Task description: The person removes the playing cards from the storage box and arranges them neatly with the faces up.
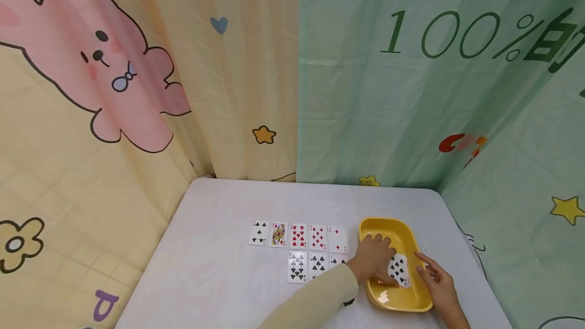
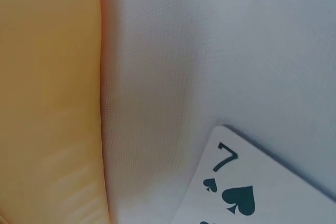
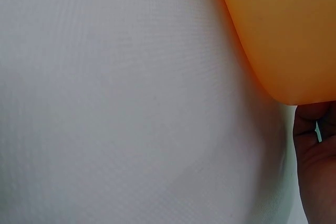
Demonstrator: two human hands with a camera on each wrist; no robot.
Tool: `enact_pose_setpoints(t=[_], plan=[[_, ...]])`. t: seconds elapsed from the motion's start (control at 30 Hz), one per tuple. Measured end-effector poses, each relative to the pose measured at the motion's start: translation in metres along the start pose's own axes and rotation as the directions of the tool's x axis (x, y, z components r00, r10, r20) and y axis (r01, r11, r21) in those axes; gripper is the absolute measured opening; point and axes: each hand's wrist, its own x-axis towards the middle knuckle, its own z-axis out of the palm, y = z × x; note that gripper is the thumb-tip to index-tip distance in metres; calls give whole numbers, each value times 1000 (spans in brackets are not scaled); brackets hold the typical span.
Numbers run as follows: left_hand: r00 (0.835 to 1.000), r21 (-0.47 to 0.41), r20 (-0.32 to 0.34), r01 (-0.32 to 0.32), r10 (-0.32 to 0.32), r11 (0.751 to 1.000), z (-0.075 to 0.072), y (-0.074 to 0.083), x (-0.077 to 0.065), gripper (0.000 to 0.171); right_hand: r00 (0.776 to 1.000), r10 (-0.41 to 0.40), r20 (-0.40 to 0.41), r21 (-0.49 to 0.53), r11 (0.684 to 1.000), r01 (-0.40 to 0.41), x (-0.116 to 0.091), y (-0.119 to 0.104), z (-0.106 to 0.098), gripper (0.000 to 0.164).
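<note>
A yellow tray (image 1: 422, 296) stands toward the right of the table in the head view. My left hand (image 1: 374, 258) reaches over its left rim, fingers and thumb bent at the edges of a black-suited playing card (image 1: 400, 271); the hand covers the card's left side. At the right rim, my right hand (image 1: 440, 288) grips the tray between thumb and fingers. In the right wrist view, part of that hand (image 3: 317, 166) shows beside the tray's edge (image 3: 294, 51). A seven of spades (image 2: 252, 182) lies outside the tray in the left wrist view.
Left of the tray, face-up cards form two rows, with a queen (image 1: 279, 234) in the far row and a black-suited card (image 1: 297, 267) at the near row's left end. My left sleeve (image 1: 315, 298) partly hides the near row. Patterned curtains (image 1: 256, 80) surround the white table (image 1: 205, 268).
</note>
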Motion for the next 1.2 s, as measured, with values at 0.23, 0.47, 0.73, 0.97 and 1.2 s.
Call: enact_pose_setpoints(t=[0.23,0.47,0.73,0.97,1.2], plan=[[1000,-17,8,-22,22,1000,-1,0,0,90,1000,-12,-18,16,1000,12,0,1,1,50],[999,-12,15,-45,45,999,-1,-1,1,83,1000,-20,-10,20,1000,20,0,2,1,52],[999,-31,22,-45,46,999,-2,1,2,84,999,-29,-19,37,999,30,-1,3,1,52],[999,-36,26,-44,45,998,-3,-1,4,95,1000,-23,-21,35,999,24,0,2,1,49],[997,-129,-30,-71,67,989,3,-6,7,92,1000,-2,-3,32,999,2,1,2,0,51]])
